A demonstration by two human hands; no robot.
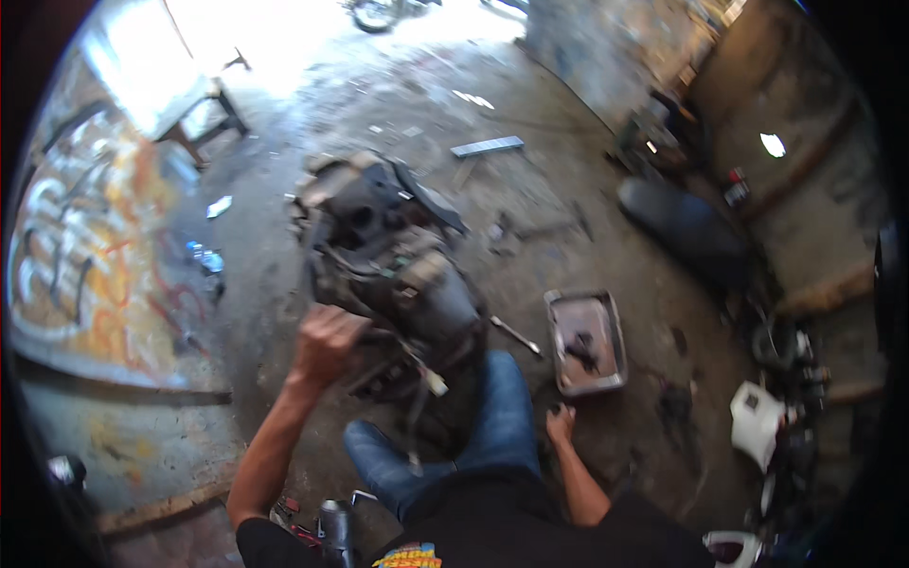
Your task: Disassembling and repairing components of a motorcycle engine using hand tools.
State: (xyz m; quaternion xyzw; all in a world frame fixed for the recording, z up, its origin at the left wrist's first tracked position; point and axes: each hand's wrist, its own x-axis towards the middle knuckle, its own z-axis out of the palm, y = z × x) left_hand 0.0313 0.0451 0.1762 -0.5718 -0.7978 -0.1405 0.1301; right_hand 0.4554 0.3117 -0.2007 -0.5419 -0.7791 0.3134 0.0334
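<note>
Black shirt [492, 516], mine, nearest the lens, over blue jeans [509, 402].

Machine [388, 251]: one, motorbike-like, standing on the floor before my knees, its insides bared; blurred. By my judgement the stripping is well along, with outer covers off and parts exposed; closing up remains undone. How much more is due off, I cannot tell.

Seat [686, 232]: one, long, dark, near the right wall; whether it belongs to this machine, I cannot tell.

Panel [756, 423]: one, white, far right.

Tray [575, 317]: one, shallow, right of the machine, apart from it.

Bar [488, 147]: one, pale metal, on the floor beyond.

Canister [336, 532]: one, dark, by my left side.

Left hand [329, 339]: fingers curled at the machine's near left edge; whether they grip it, I cannot tell.

Right hand [561, 423]: narrow, curled, just below the tray, a dark spot at the fingers; whether I hold a piece, I cannot tell.

Wrench [516, 336]: one, on the floor between machine and tray.

Dark part [582, 350]: in the tray, kind unclear.

Connector [436, 383]: one, whitish, hanging loose at the machine's near end, apparently unplugged.
</note>
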